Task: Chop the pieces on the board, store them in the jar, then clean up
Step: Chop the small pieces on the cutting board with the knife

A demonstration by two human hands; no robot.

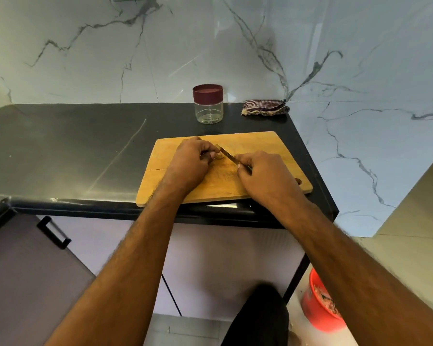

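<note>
A wooden cutting board (pixel 260 146) lies at the counter's right front, overhanging the edge a little. My left hand (pixel 189 163) curls over small pale pieces (pixel 220 156) near the board's middle and pins them; most of them are hidden under the fingers. My right hand (pixel 263 176) grips the handle of a knife (pixel 226 153), whose blade slants up-left and meets the pieces beside my left fingertips. A clear glass jar (pixel 208 111) with a maroon lid on it stands behind the board, near the wall.
A folded checked cloth (pixel 265 108) lies at the counter's back right corner. The dark counter (pixel 73 151) stretches left of the board. A red bucket (pixel 319 304) with scraps stands on the floor at lower right. Marble wall behind.
</note>
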